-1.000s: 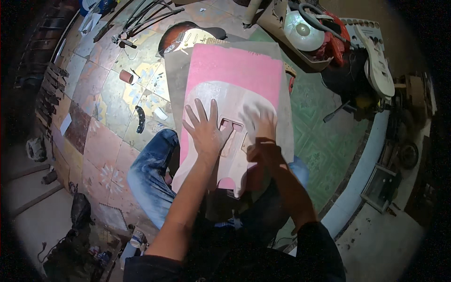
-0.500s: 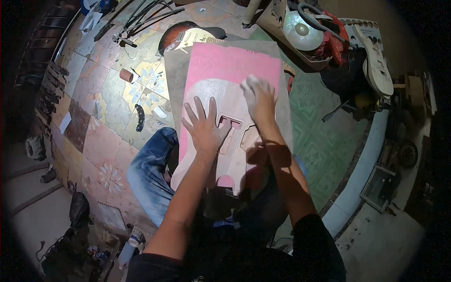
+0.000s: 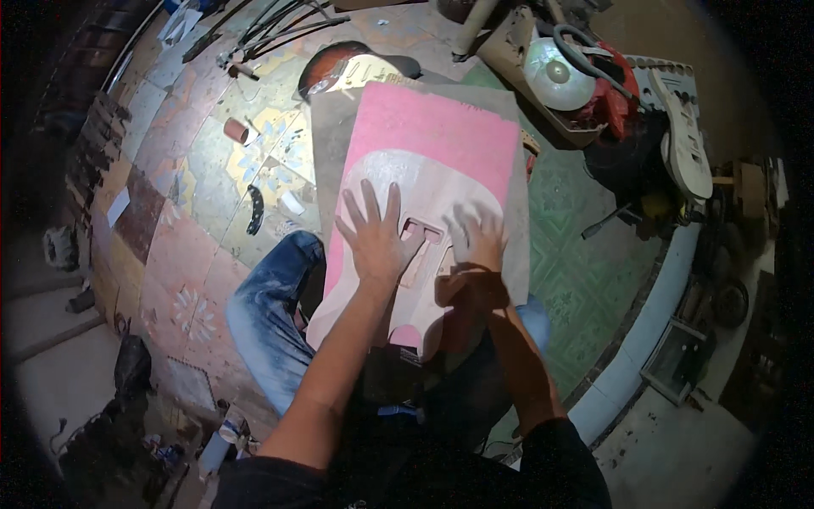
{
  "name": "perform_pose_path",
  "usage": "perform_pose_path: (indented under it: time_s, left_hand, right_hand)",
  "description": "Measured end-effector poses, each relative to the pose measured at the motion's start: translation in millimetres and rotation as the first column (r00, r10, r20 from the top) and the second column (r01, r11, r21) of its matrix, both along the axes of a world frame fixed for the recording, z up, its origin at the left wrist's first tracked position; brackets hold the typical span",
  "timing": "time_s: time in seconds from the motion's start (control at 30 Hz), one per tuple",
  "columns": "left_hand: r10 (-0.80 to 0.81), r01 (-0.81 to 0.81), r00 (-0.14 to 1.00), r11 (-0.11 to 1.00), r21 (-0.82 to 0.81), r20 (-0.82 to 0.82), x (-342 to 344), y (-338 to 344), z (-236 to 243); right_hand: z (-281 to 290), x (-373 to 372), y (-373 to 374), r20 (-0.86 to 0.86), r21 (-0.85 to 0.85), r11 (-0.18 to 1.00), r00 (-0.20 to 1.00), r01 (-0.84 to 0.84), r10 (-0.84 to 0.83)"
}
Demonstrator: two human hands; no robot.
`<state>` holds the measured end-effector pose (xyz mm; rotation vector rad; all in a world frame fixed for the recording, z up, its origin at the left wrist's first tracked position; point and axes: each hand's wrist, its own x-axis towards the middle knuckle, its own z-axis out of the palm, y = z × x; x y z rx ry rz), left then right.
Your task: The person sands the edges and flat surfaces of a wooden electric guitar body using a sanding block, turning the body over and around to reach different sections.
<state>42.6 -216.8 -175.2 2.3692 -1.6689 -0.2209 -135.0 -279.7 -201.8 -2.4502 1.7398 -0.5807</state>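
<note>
A pink guitar body point(image 3: 424, 204) is held across the lap at frame centre. The upper part is still pink, the lower part rubbed pale, so sanding seems about half done. The left hand point(image 3: 373, 242) lies flat, fingers spread; the right hand point(image 3: 475, 242) presses a pale pad, grip unclear. No labels are legible.

Two hands, left point(image 3: 373, 246) and right point(image 3: 479, 246), lying on one pale guitar body point(image 3: 407, 182), one pink board point(image 3: 441, 127) sitting under it, a second guitar body point(image 3: 356, 72) lying beyond, one white guitar body point(image 3: 682, 140) resting at right, one red machine point(image 3: 606, 81), one small brown cylinder point(image 3: 236, 131) lying on the floor
</note>
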Motion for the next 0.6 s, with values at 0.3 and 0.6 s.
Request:
perform_pose_path:
  time_s: [0.3, 0.6]
  left_hand:
    - [0.242, -0.251, 0.941, 0.968, -0.009, -0.234, -2, 36, -13]
    - [0.071, -0.064, 0.927, 0.997, 0.031, -0.369, 21, -15, -10]
  right_hand:
    - [30, -26, -113, 0.598, 0.552, 0.805, 0.776, -0.218, -0.2]
    - [34, -91, -10, 0.576, 0.424, 0.902, 0.744, 0.084, -0.34]
